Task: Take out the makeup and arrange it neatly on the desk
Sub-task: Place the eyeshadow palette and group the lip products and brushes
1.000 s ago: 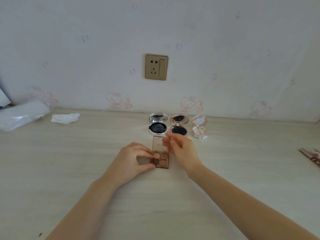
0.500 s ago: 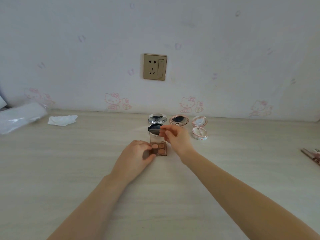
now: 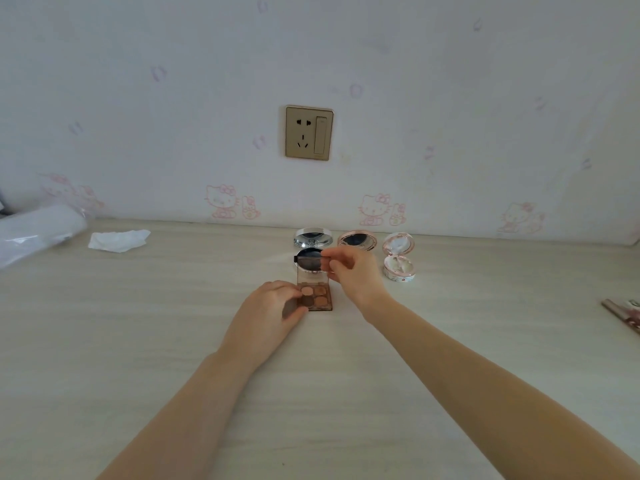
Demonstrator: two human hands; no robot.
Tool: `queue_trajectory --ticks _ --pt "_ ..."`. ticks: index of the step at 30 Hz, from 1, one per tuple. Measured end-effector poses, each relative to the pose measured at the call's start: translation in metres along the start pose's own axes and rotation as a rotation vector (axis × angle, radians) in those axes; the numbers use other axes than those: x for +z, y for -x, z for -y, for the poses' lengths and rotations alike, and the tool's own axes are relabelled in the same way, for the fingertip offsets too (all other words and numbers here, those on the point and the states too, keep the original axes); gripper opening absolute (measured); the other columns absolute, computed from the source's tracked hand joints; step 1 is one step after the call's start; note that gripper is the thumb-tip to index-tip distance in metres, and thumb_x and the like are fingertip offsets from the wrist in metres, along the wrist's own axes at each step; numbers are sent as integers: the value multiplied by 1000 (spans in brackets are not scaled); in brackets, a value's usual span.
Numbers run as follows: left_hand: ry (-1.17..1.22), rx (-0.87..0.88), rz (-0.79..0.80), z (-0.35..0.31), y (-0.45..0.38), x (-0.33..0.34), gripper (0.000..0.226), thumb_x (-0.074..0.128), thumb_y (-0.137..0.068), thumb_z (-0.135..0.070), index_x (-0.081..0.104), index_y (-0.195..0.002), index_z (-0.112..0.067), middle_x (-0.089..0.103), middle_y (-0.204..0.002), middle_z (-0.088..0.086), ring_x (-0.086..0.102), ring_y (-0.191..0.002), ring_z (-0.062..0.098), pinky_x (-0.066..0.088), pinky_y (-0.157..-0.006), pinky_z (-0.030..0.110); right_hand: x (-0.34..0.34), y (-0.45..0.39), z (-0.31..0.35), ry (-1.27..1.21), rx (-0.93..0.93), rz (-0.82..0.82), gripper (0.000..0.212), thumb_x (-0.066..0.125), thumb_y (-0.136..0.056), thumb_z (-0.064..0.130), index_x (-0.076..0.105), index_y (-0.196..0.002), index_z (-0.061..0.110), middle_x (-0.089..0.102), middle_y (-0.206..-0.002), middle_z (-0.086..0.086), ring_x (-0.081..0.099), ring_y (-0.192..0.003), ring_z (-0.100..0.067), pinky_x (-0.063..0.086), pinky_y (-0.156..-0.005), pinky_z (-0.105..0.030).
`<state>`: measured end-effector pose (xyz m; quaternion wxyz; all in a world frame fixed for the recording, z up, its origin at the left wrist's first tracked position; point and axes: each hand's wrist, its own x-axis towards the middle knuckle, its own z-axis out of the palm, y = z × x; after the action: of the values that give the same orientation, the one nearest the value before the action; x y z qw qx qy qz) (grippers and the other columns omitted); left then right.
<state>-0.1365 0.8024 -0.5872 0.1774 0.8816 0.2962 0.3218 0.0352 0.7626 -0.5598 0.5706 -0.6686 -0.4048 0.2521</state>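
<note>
A small brown eyeshadow palette (image 3: 317,297) with several round pans lies open on the desk (image 3: 138,341), its clear lid standing up. My left hand (image 3: 270,310) grips the palette's left side. My right hand (image 3: 353,271) pinches the top edge of the lid. Behind them, near the wall, stand three open round compacts: a silver one (image 3: 312,237), a rose-gold one (image 3: 356,240) partly hidden by my right hand, and a pink-and-white one (image 3: 399,256).
A crumpled white tissue (image 3: 119,240) and a clear plastic bag (image 3: 38,230) lie at the far left. A patterned item (image 3: 623,311) pokes in at the right edge. A wall socket (image 3: 309,132) sits above the compacts.
Both hands slid the palette away from me toward the compacts, and my right hand raised the lid more upright. In the last half second the hands barely moved.
</note>
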Motion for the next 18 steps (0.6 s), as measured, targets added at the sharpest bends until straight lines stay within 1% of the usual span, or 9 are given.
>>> queue_trajectory --ticks 4,8,11,13,16,18 --pt "1 -1 17 1 0 0 19 71 -82 -18 72 -101 -16 69 -107 -4 60 -101 18 46 -92 32 0 1 1 -6 18 6 31 44 -91 -8 68 -101 10 71 -93 -6 68 -87 -13 54 -91 -39" --pt "9 -9 -15 -1 2 -1 28 74 -79 -15 70 -107 -16 65 -111 -3 59 -103 16 41 -92 22 -2 4 3 0 17 25 34 43 -89 -8 66 -104 13 71 -97 -3 68 -97 -12 52 -95 -38" --pt "-22 -1 -19 -5 4 -2 32 75 -77 -13 69 -109 -14 63 -113 -1 58 -104 19 38 -92 19 -9 8 3 46 8 11 32 48 -88 -2 64 -107 18 71 -103 3 65 -102 -10 49 -98 -38" --pt "-34 25 -23 -11 5 -3 30 74 -78 -12 69 -108 -14 63 -112 -2 58 -105 19 40 -92 22 -18 13 5 42 31 0 29 51 -90 3 63 -108 22 70 -104 8 63 -104 -10 49 -99 -38" --pt "-67 60 -28 -25 4 -2 28 71 -81 -12 69 -109 -15 64 -112 -3 58 -106 18 48 -92 32 -40 23 12 16 64 -4 29 51 -90 3 63 -112 18 70 -102 9 63 -103 -9 49 -99 -39" --pt "-65 66 -11 -39 4 2 28 68 -83 -12 68 -110 -15 64 -111 -4 58 -106 16 50 -90 33 -59 31 13 55 60 -1 27 50 -91 4 63 -110 18 70 -101 9 63 -102 -8 50 -97 -38"
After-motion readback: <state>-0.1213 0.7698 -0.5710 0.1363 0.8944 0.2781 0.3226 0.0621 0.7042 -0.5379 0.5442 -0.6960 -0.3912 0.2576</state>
